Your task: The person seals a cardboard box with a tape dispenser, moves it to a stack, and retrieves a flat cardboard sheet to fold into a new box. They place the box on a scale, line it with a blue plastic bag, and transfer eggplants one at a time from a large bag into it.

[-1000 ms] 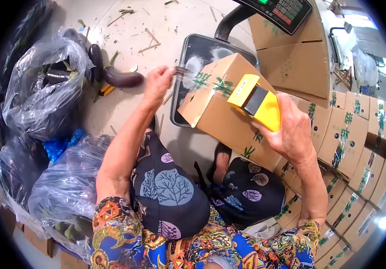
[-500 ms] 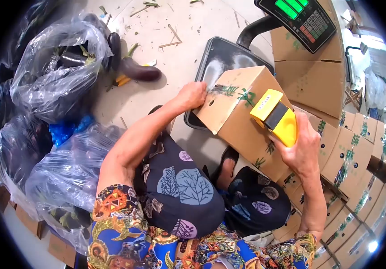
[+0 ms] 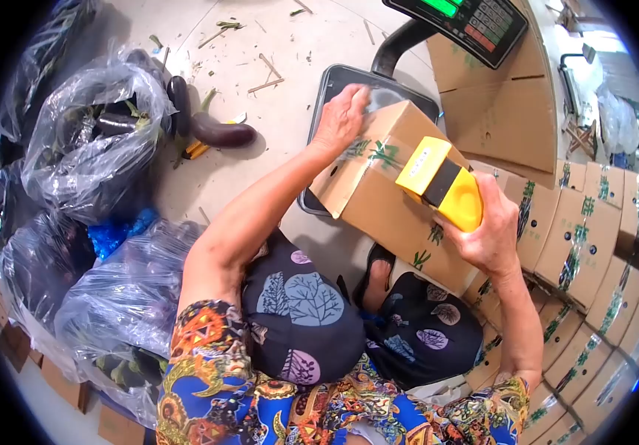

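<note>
A cardboard box (image 3: 371,193) with green printing rests tilted, partly over the black platform of a scale (image 3: 328,83). Above its upper left end is my left hand (image 3: 343,115), fingers curled together at the box's far edge; what they hold, if anything, is hidden. My right hand (image 3: 491,222) is wrapped round a yellow tape dispenser (image 3: 438,180) with a black band, which lies over the right part of the box. Clear tape runs across the printed face near my left hand.
Clear plastic bags (image 3: 100,141) of eggplants line the left side. A loose eggplant (image 3: 223,133) lies on the floor beside a yellow-handled tool. The scale's display (image 3: 475,26) stands at the top. Printed boxes (image 3: 579,237) are stacked at the right; stem scraps litter the floor.
My left hand has moved up and right from the box's left edge towards its far edge. The whole view has shifted slightly, and the dispenser remains over the box in my right hand.
</note>
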